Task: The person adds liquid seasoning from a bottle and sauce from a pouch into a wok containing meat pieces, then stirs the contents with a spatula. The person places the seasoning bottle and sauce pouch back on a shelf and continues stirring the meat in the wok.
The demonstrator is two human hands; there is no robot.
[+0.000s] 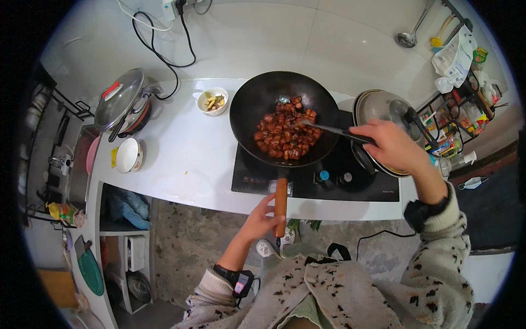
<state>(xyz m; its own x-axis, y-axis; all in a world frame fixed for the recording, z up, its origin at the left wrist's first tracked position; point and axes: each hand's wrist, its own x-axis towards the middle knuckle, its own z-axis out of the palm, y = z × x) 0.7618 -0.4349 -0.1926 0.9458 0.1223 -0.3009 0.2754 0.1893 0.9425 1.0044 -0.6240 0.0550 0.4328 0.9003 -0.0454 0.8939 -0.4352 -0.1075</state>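
A black wok (pixel 254 103) rests on the black induction cooktop (pixel 263 183), holding browned, glossy cubes of meat (pixel 287 135). My right hand (pixel 390 144) grips the black handle of a metal spatula (pixel 328 128), whose blade is among the meat. At the wok's wooden handle (pixel 281 199) is my left hand (pixel 261 220), with its fingers and thumb around the left side and underside; the fingertips are partly hidden behind the handle. Left of the wok stands a small white bowl (pixel 213 111) with peeled garlic and other pieces that I cannot name.
A glass-lidded pot (pixel 380 103) stands right of the wok, partly over the cooktop. At the left are another lidded pan (pixel 123 98), an empty white bowl (pixel 129 156) and a sink (pixel 78 181). A black cable (pixel 176 66) hangs down the wall. A seasoning rack (pixel 456 119) stands right.
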